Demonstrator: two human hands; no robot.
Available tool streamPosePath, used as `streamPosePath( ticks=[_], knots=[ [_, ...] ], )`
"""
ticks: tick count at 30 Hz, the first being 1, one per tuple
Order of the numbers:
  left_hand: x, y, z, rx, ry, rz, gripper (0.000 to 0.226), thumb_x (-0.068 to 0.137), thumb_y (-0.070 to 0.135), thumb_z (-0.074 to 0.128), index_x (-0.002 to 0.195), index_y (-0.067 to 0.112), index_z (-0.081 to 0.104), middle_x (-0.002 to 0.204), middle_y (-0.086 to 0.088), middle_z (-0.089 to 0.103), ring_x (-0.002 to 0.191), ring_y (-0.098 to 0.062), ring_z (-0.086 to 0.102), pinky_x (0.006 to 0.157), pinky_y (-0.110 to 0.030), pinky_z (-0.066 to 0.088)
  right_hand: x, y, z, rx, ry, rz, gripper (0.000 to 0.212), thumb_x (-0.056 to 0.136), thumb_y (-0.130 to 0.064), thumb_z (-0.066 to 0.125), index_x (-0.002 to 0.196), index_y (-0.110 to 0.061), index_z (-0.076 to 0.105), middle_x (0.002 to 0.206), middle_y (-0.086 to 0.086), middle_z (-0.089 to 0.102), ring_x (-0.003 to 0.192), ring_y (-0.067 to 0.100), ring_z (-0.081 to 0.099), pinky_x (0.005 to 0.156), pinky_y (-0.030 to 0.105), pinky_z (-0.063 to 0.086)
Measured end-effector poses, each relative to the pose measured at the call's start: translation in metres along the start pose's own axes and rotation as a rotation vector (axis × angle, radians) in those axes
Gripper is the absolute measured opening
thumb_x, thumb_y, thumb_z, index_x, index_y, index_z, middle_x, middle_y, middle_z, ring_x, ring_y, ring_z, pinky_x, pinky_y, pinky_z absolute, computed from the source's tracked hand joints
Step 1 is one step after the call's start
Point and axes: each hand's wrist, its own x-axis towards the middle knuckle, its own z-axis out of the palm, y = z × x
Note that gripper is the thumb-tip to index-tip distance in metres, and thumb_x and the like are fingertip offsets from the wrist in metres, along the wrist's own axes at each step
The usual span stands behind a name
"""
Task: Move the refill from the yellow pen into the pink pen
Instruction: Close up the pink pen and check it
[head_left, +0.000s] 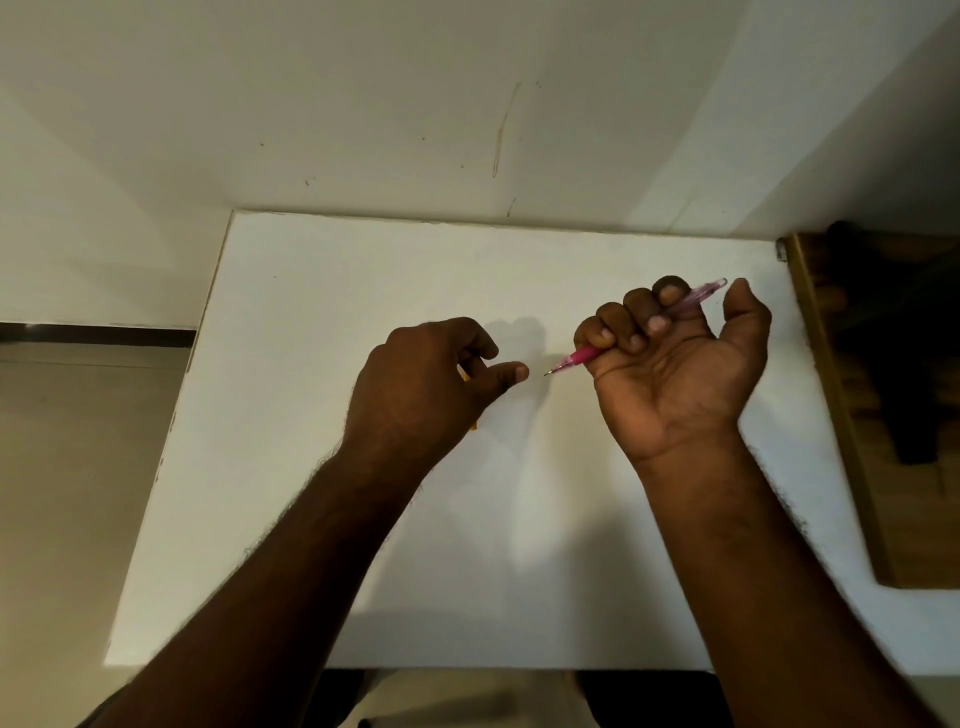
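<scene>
From the head view, the right hand (675, 358) had its fingers (631, 325) wrapped in a fist round the pink pen (587, 356), palm up, metal tip poking out toward the left hand (431, 384). A tip was showing, so the pink pen probably already had a refill in it, though whose refill couldn't be told. The left hand hovered knuckles-up over the white bench (311, 467), fingers loosely curled over something yellow (464, 375), likely the yellow pen, mostly hidden, so the grip there was anyone's guess. Biggest risk: that fist grip was clumsy for fine work, so a loose tip section or refill could've slipped and rolled off the bench's left edge. Nothing was cluttering the middle; only a wooden board (852, 415) with dark stuff on it sat well off to the right.
</scene>
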Motion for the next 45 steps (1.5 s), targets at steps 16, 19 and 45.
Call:
streamPosePath(
  ticks=[16,19,45],
  knots=[
    [0.003,-0.012,-0.005,0.059,-0.027,-0.063,0.01,0.087,0.034,0.076,0.096,0.034,0.072,0.087,0.015,0.07,0.076,-0.01,0.065,0.066,-0.026,0.044,0.001,-0.003,-0.003,-0.009,0.036,-0.011,0.049,0.096,-0.049,0.036,0.066,-0.015,0.052,0.056,-0.001,0.04,0.053,0.016,0.03,0.058,0.028,0.035],
    [0.004,-0.014,-0.004,0.055,-0.053,-0.077,0.014,0.087,0.023,0.076,0.095,0.034,0.072,0.077,0.02,0.069,0.071,-0.001,0.064,0.066,-0.024,0.046,0.001,-0.003,-0.002,0.001,0.053,0.015,0.046,0.096,-0.045,0.037,0.082,-0.01,0.062,0.07,0.004,0.053,0.058,0.018,0.042,0.063,0.03,0.04],
    [0.006,-0.01,0.0,0.076,-0.14,-0.103,0.026,0.08,0.032,0.084,0.104,0.033,0.075,0.085,0.012,0.071,0.082,-0.012,0.066,0.076,-0.029,0.053,-0.004,0.046,-0.012,-2.162,0.129,-0.37,0.023,0.094,-0.035,0.07,0.097,-0.014,0.076,0.09,0.006,0.078,0.079,0.022,0.07,0.077,0.027,0.049]
  ],
)
